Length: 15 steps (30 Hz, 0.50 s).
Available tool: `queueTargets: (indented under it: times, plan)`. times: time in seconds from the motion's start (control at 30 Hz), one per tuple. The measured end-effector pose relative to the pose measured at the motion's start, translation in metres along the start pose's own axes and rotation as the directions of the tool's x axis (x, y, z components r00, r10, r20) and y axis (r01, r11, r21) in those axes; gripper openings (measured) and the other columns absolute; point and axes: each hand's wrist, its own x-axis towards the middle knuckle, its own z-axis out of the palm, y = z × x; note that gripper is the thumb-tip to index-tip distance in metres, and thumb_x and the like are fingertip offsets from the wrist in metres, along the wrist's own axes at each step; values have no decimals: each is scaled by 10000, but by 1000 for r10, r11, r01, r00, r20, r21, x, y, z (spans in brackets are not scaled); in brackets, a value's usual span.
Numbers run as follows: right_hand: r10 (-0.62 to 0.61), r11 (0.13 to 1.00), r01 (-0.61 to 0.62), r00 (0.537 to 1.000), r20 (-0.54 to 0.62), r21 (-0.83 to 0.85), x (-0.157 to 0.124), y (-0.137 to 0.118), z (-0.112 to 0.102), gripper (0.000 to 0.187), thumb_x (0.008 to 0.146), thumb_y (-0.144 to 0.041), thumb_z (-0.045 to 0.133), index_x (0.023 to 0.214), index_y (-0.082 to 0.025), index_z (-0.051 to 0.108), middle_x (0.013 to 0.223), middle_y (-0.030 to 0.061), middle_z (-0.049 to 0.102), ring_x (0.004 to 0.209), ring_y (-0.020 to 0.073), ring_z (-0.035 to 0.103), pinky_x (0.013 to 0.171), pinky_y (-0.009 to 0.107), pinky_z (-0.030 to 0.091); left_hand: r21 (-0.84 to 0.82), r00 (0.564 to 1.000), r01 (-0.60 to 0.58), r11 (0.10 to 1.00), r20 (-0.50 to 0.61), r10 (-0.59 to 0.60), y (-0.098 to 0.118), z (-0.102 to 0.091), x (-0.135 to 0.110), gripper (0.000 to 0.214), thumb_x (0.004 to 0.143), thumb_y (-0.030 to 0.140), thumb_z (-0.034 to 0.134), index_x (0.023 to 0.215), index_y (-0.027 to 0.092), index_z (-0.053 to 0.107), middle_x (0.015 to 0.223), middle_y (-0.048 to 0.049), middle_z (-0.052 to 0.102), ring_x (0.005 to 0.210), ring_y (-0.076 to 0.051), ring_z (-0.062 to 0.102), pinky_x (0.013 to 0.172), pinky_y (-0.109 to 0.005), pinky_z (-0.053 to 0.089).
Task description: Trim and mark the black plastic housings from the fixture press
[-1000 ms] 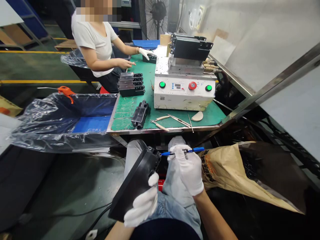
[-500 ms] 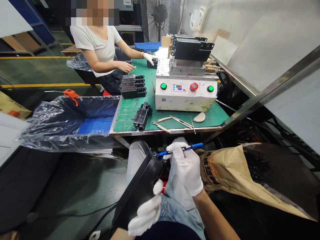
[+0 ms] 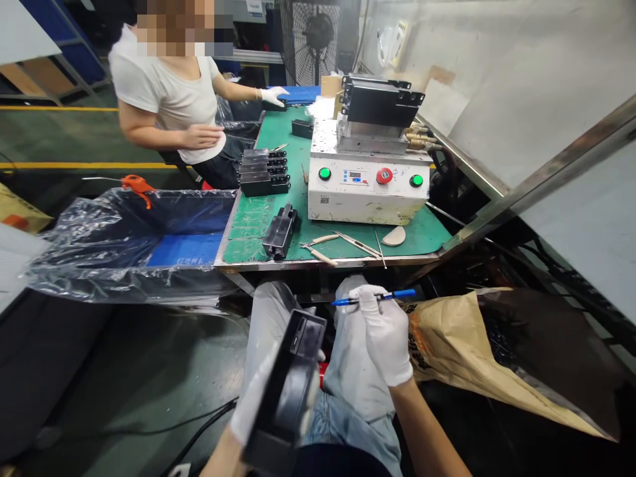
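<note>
My left hand, in a white glove, grips a black plastic housing over my lap, its hollow side turned up toward me. My right hand, also gloved, is closed on a blue-handled tool held level above my right knee, its tip pointing left and apart from the housing. Another black housing lies on the green mat near the table's front edge.
A white machine with green and red buttons stands on the table. Tweezers and sticks lie before it. A stack of black parts sits further back. A co-worker sits at the left. A plastic-lined blue bin and a brown sack flank me.
My left hand has turned the housing so its open side faces up. The tool's tip has drawn away from the housing. The co-worker's gloved hand reached further back.
</note>
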Motion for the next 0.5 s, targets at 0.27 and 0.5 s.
queueTargets:
  times: [0.27, 0.5]
  plan:
    - [11, 989, -28, 993, -118, -143, -7, 20, -24, 429, 979, -594, 611, 905, -185, 719, 769, 36, 730, 694, 199, 708, 723, 341, 588, 698, 913, -68, 713, -245, 327, 52, 16, -3, 558, 739, 581, 792, 1167, 233, 712, 1145, -55, 793, 1058, -308, 701, 940, -402, 565]
    - [124, 973, -155, 975, -183, -170, -22, 41, -42, 544, 892, -715, 638, 905, -180, 734, 763, 59, 735, 692, 227, 702, 691, 343, 590, 982, 619, -86, 168, -80, 782, 192, -12, 27, 559, 801, 529, 744, 1297, 285, 667, 1275, -28, 724, 1194, -285, 660, 1060, -381, 504]
